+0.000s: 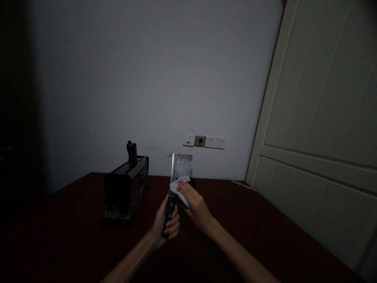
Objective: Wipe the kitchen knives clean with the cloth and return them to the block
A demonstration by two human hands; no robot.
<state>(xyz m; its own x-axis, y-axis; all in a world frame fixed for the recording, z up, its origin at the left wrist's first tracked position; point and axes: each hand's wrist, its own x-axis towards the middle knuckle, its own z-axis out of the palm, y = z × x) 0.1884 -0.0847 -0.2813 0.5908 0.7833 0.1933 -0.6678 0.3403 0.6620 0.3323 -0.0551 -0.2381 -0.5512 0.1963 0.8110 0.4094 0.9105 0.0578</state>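
Observation:
A cleaver (182, 166) with a broad metal blade and a black riveted handle is held up in front of me, blade pointing away. Around its handle my left hand (167, 220) is closed. My right hand (193, 200) presses a white cloth (180, 188) against the lower part of the blade, near the handle. The cloth hides that part of the blade. Behind my right hand a dark object shows only in part, too dim to name.
On the dark red table (229, 220) at the left stands a black knife block (126, 188) with black handles sticking up. Sockets and a switch (200, 141) sit on the wall behind. A thin strip (243, 185) lies at the back right, beside a pale panelled door (312, 118).

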